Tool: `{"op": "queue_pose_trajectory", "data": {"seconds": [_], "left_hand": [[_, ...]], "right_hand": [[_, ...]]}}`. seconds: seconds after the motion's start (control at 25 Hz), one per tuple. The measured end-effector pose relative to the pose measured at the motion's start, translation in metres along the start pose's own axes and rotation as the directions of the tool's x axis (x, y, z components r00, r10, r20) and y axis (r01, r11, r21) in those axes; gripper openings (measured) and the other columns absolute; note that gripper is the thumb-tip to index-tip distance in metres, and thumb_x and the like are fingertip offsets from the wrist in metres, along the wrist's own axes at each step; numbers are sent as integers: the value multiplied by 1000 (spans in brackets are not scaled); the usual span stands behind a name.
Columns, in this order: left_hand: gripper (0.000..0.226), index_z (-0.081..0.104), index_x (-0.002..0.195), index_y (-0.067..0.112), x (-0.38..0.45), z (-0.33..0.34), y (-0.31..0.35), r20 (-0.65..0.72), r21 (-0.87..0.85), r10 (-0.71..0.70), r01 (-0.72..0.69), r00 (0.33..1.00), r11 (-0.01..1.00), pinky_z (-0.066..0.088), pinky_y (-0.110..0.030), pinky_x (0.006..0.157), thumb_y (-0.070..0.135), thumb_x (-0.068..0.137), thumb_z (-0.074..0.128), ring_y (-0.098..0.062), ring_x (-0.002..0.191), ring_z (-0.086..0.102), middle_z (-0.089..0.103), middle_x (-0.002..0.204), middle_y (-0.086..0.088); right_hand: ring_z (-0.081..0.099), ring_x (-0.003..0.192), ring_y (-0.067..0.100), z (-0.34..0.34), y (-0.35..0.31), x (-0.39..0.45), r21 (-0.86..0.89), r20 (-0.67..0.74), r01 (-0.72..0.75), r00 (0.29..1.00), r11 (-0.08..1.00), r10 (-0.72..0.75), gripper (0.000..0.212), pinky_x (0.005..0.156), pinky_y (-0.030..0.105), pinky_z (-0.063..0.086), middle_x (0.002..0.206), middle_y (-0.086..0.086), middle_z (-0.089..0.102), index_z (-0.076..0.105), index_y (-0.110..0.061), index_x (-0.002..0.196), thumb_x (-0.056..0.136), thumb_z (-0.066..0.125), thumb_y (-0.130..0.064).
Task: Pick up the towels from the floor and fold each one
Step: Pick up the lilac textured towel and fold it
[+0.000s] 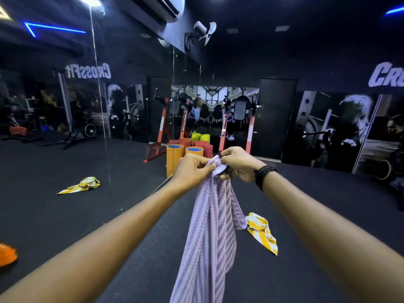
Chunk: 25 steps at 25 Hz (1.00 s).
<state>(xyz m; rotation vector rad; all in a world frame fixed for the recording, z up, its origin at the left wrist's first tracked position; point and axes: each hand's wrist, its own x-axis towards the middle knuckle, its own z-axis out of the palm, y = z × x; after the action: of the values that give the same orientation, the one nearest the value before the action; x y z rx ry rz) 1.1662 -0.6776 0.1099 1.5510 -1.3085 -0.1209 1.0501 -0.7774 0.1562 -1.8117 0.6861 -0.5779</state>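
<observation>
- The lilac towel [211,232] hangs bunched from both hands held out in front, and its lower end runs off the bottom edge of the view, so its full length cannot be seen
- The left hand [192,171] has its fingers curled, pinching the towel's top edge; the fingertips are partly buried in the cloth
- The right hand [238,164], with a dark band [263,174] at the wrist, pinches the same top edge just beside the left; the two hands almost touch
- A yellow striped towel [262,232] lies crumpled on the dark floor [328,226], to the right of the hanging towel; its left edge is hidden behind the lilac cloth
- A second yellow striped towel [82,184] shows at left near the mirror [54,101]; whether it is a real one or a reflection is hard to tell
- An orange thing [7,254] is cut off by the left edge and cannot be made out
- Rolled mats [188,149], orange, red and yellow-green, stand upright behind the hands, partly covered by them, beside a red rack [236,127]
- Bare floor spreads wide to the right of the arms and between the two yellow towels
- The far wall is dim, its pictures blurred
</observation>
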Motion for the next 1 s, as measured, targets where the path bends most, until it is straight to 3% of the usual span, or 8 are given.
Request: {"op": "queue_pose_trajectory", "data": {"seconds": [0.12,0.24,0.36,0.48,0.68,0.8,0.88,1.0], "left_hand": [[11,71,93,43,-6,10,1,28,25,70,-71,997,997,42,-31,65,47,86,64,-6,73,47,60,72,9],[26,75,101,28,-13,11,2,81,103,110,-118,991,988,52,-37,66,40,79,75,-3,71,52,74,81,6],[15,77,95,16,-13,12,-1,-54,136,139,-130,989,982,46,-40,56,26,86,70,-6,63,46,63,68,6],[20,74,83,7,-10,11,-3,-227,67,51,-36,973,997,51,-44,64,20,92,61,-11,66,52,70,73,-12],[28,69,86,11,3,-11,4,-149,-187,-94,66,984,980,53,-51,82,34,89,53,-19,79,61,70,91,-19],[24,65,85,11,15,-31,25,-144,-360,-133,73,981,930,58,-31,69,20,100,48,-13,74,63,67,83,-9],[25,64,85,13,23,-48,39,-171,-402,-138,59,976,914,52,-20,55,19,101,45,-8,65,62,64,78,-2],[25,64,85,15,38,-74,41,-230,-396,-153,51,961,917,55,-30,69,22,101,46,-14,73,62,64,83,-3]], "right_hand": [[57,37,14,-2,1,5,31,-12,-88,996,996,88,23,40,23,51,66,15,58,54,2,79,92,36,9],[62,41,20,-5,1,3,112,17,-187,982,976,186,16,35,21,47,65,18,64,53,8,93,93,37,5],[68,54,21,-6,1,-5,105,139,-237,965,966,222,23,35,19,46,87,23,67,54,7,95,99,35,-5],[66,68,19,-10,5,-6,-73,229,-102,966,992,116,25,55,23,50,89,13,73,55,-5,106,102,36,-22],[38,62,15,-28,15,-7,-425,460,229,888,876,-8,54,54,25,26,75,4,53,60,-11,91,76,61,-63],[52,74,14,-25,30,-8,-558,519,269,851,785,78,59,63,24,39,87,-1,66,71,-10,99,66,75,-58],[65,94,9,-20,40,-8,-560,550,259,827,787,119,48,86,25,51,108,-5,71,69,-14,109,72,79,-44],[62,105,10,-20,59,-1,-745,512,278,821,606,253,46,97,28,48,112,-11,67,63,-21,115,75,80,-36]]}}
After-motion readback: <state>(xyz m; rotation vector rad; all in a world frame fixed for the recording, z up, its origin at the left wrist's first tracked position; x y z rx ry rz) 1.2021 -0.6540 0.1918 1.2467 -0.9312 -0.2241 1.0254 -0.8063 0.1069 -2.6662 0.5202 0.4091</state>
